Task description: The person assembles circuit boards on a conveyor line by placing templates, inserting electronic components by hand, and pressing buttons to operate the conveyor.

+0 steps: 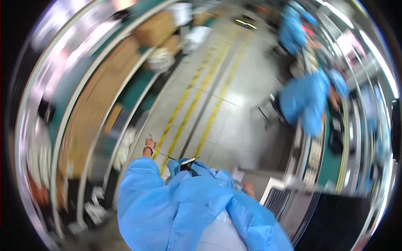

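Note:
My left hand [150, 143] reaches out ahead, its fingers closed, with a dark band round the wrist. A small thin tip pokes out beyond the fingers, too small to name. A thin dark cable [163, 155] runs from beside this hand toward a flat dark device [188, 161] at my chest. On the other side, my right hand [249, 190] shows only in part past my blue sleeve, low and close to a white-edged unit [272, 188]. Its fingers are smeared by motion, and what it touches is hidden.
A long shelf rack [90, 79] with cardboard boxes [155, 29] and white bundles lines the left. Yellow-striped tape [201, 96] runs along the tiled floor. To the right, a person in blue [305, 98] leans over a workbench [312, 163], with another person [291, 31] beyond and a stool [268, 111] nearby.

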Motion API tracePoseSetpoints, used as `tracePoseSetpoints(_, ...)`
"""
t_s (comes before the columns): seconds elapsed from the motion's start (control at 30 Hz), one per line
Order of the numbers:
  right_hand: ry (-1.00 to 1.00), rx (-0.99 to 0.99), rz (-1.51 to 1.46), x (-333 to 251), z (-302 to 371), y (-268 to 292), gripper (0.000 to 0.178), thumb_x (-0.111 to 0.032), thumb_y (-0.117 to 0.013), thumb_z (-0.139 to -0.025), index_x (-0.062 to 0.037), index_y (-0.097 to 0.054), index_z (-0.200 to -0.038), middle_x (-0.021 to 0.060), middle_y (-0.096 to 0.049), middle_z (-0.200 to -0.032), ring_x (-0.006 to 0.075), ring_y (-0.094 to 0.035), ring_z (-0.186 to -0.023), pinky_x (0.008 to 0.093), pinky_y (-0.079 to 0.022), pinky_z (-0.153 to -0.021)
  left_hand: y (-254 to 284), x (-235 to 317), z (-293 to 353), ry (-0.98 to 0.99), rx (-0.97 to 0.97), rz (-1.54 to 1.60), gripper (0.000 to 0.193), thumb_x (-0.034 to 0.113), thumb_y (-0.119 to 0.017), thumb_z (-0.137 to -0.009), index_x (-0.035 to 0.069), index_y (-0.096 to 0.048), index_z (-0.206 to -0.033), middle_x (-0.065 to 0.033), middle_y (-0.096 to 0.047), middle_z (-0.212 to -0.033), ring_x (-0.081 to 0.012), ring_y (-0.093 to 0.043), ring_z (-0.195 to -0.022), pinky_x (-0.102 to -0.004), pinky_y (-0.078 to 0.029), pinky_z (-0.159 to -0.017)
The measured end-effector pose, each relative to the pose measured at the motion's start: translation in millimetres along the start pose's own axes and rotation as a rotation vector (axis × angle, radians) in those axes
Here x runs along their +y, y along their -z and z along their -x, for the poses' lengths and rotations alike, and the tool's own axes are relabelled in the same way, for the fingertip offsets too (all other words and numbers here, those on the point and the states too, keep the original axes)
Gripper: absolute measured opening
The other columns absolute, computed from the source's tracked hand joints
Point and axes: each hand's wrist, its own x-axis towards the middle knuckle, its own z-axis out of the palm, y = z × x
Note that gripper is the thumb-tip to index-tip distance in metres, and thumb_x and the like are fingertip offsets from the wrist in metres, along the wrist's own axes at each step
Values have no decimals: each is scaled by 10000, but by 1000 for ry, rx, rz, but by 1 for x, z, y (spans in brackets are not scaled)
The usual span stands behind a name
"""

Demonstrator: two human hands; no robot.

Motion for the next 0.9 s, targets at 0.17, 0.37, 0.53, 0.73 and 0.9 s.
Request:
tracePoseSetpoints(0.17,-367,885,-710,-55,-117,17,318,-200,-450,-1039,-23,-672,-1182,112,-728,-1004,180,-690,-895,343,-555,-842,-181,313,-90,-472,-178,-144,218,96,-441,-991,48,-537,-1181,-161,-687,-840,-186,-632,-573,-349,-509,-473)
tracePoseSetpoints(0.37,-237,1020,-643,4,-144,87,330,-295,-565,-951,-99,-733,-1158,79,-740,-1033,180,-677,-941,326,-514,-891,-399,387,-40,-443,-860,-397,242,206,-483,-1015,29,-647,-990,-76,-685,-802,-167,-641,-607,-323,-531,-547)
tracePoseSetpoints(0.53,-520,980,-712,-15,-141,239,314,-314,-504,-1007,-107,-706,-1132,53,-733,-968,175,-687,-827,338,-538,-710,-408,335,-24,-298,-845,-621,186,67,-536,-899,63,-655,-756,-74,-655,-741,-163,-595,-592,-306,-475,-529)
tracePoseSetpoints(0.73,-221,1250,-859,-44,-113,399,271,-214,-458,-1044,-76,-648,-1178,62,-719,-948,121,-652,-748,283,-545,-664,-388,322,13,-763,-944,-1246,152,159,-555,-918,92,-678,-857,-75,-666,-760,-170,-605,-623,-317,-488,-538)
tracePoseSetpoints(0.9,-221,1340,-920,-36,-116,452,299,-240,-441,-1061,-101,-636,-1240,48,-713,-977,113,-651,-792,282,-544,-679,-477,398,-17,-493,-893,-836,169,182,-539,-942,74,-668,-949,-92,-677,-778,-185,-626,-644,-327,-508,-544)
